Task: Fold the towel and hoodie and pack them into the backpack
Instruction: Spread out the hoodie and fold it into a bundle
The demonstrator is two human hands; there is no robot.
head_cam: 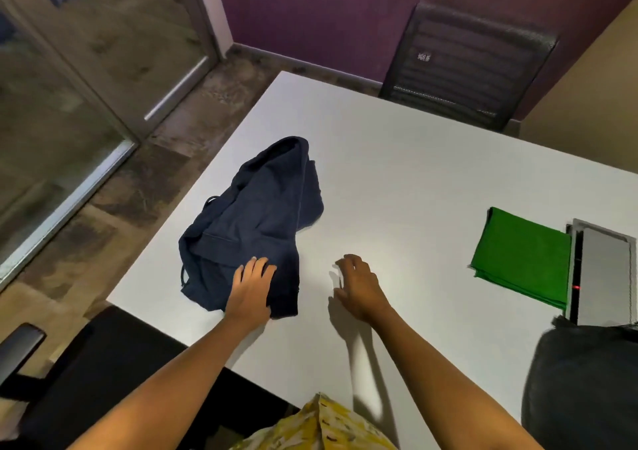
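A: Where is the hoodie (pixel 253 218) sitting?

B: It is lying crumpled on the white table (pixel 397 180), near the left edge, with its drawstrings trailing off the left side. The left hand (pixel 250 285) is pressing flat on its near hem, fingers spread, gripping nothing. The right hand (pixel 359 285) is hovering just beside the cloth over bare table, fingers loosely open and empty.

A: And the towel?

B: The green towel (pixel 521 259) is looking folded already, resting well apart on the right, against a grey tray-like panel (pixel 604 270). So I am judging the hoodie fold to be the step in hand, and barely begun.

A: What is the next move asking for?

B: Probably spreading the garment flat, which is calling for both hands on it, the right one reaching left to catch the far side.

A: Anything getting in the way?

B: The dark backpack (pixel 583 387) is waiting at the near right corner; I cannot tell whether it is open. Black chairs are standing at the far side (pixel 469 66) and the near left (pixel 86 380), neither blocking the work. The table's left edge is close, so cloth could be slipping off.
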